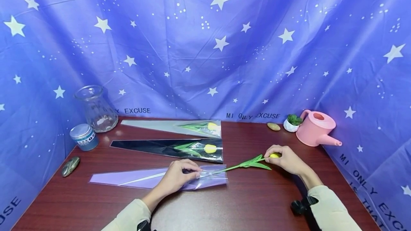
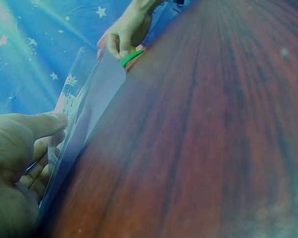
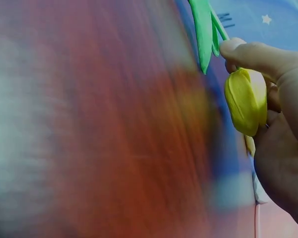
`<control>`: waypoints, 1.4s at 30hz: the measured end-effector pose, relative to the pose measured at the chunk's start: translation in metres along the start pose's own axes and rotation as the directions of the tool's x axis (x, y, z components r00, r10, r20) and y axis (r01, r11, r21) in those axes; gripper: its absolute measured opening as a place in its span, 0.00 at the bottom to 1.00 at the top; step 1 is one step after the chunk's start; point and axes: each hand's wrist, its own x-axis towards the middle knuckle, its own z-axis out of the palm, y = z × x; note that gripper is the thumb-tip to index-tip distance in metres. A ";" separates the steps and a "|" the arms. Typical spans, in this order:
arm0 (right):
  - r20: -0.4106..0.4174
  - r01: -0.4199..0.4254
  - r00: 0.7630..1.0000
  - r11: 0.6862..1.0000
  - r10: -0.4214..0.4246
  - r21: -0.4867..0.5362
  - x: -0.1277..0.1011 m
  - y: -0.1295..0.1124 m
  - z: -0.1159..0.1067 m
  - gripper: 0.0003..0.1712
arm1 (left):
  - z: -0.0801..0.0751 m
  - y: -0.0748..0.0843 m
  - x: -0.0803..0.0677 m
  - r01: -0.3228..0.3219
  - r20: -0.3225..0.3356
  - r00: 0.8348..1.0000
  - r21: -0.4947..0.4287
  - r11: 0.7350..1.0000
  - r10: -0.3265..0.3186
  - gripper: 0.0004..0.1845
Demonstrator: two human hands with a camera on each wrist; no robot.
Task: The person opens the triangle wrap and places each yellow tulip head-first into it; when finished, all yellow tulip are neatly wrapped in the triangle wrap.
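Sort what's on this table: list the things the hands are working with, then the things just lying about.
In use: left hand pinching the purple sleeve; right hand gripping the yellow tulip.

Lying about: two wrapped tulips, glass vase, tin, pink watering can, potted plant, two stones.

The worktop (image 1: 257,202) is dark reddish wood grain with a soft sheen. Under the left hand (image 1: 176,178), the sleeve (image 1: 144,179) is clear glossy film over matt lilac paper. The tulip (image 1: 253,162) in the right hand (image 1: 287,159) looks like smooth plastic. Behind both hands hangs creased, faintly shiny cloth (image 1: 205,45).
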 end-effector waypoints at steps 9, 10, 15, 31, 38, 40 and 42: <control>-0.103 0.020 0.994 1.000 -0.018 0.022 -0.015 -0.028 0.021 0.10 | 0.000 0.002 0.002 -0.018 -0.035 0.999 0.028 0.999 0.019 0.08; -0.113 0.024 0.993 0.999 -0.021 0.024 -0.015 -0.031 0.024 0.10 | 0.000 0.002 0.002 -0.019 -0.036 0.999 0.032 0.999 0.020 0.08; -0.134 0.040 0.990 0.998 -0.034 0.038 -0.015 -0.047 0.040 0.10 | 0.000 0.002 0.005 -0.034 -0.040 0.998 0.069 0.997 0.037 0.08; -0.075 -0.004 0.997 0.995 0.012 0.098 0.002 -0.082 0.089 0.09 | 0.001 0.006 0.010 -0.021 0.005 1.000 0.109 0.994 0.021 0.08; -0.085 -0.050 0.995 0.996 0.056 0.067 0.003 -0.088 0.101 0.11 | 0.001 0.004 0.010 -0.027 0.028 0.999 0.096 0.995 0.025 0.08; -0.099 -0.048 0.994 0.997 0.054 0.060 0.003 -0.088 0.104 0.11 | 0.001 0.004 0.009 -0.029 0.028 0.999 0.089 0.996 0.026 0.08; -0.102 -0.037 0.994 0.997 0.043 0.063 0.002 -0.088 0.104 0.11 | 0.000 0.003 0.009 -0.027 0.028 0.999 0.088 0.996 0.025 0.08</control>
